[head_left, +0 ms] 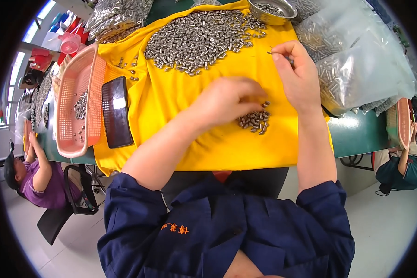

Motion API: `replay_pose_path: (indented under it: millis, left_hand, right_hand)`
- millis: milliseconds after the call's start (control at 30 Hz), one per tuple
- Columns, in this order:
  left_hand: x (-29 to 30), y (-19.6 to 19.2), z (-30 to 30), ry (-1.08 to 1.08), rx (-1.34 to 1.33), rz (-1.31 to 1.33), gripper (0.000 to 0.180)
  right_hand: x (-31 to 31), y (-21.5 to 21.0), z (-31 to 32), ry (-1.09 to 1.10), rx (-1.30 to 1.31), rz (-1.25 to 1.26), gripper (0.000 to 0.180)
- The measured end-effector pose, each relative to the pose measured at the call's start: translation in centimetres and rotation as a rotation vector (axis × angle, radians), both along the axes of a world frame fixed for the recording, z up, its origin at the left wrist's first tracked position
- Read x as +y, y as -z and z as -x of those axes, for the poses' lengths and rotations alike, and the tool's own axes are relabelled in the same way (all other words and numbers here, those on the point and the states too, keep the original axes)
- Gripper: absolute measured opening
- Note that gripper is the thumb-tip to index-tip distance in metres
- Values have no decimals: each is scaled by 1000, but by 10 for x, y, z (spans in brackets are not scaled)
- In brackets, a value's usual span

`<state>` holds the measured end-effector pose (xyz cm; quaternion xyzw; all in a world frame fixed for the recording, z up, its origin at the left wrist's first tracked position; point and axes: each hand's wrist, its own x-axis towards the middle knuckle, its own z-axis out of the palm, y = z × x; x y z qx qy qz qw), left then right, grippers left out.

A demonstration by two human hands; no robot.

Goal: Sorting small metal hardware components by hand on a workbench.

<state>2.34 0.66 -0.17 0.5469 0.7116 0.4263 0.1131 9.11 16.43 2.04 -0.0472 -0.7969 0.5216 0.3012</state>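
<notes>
My right hand (300, 76) is raised over the right side of the yellow cloth (194, 155). Its thumb and forefinger pinch a thin, short, pin-like piece (270, 52), too small to name surely. Smeared by motion, my left hand (229, 99) hovers at the upper left edge of a small heap of short metal cylinders (255, 122); whether its fingers hold one is unclear. Farther back on the cloth spreads a large pile of similar shiny metal cylinders (199, 39).
At left stand a pink plastic basket (65, 111) with some metal pieces and a black phone-like slab (117, 111). A metal bowl (289, 11) of parts sits far right, beside clear bags (352, 69) of metal parts. Co-workers sit at left (44, 178) and right.
</notes>
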Motion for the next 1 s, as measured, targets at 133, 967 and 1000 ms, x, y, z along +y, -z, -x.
replay_pose_path:
  millis: [133, 967, 1000]
  left_hand:
    - [-11, -10, 43, -369, 168, 16, 17]
    - [-1, -10, 24, -181, -878, -196, 13]
    - [-1, -11, 24, -181, -884, -198, 13]
  right_hand:
    - [-1, 1, 1, -9, -34, 75, 8]
    - [-13, -5, -2, -192, -193, 107, 7]
    - [-13, -5, -1, -201, -196, 107, 7]
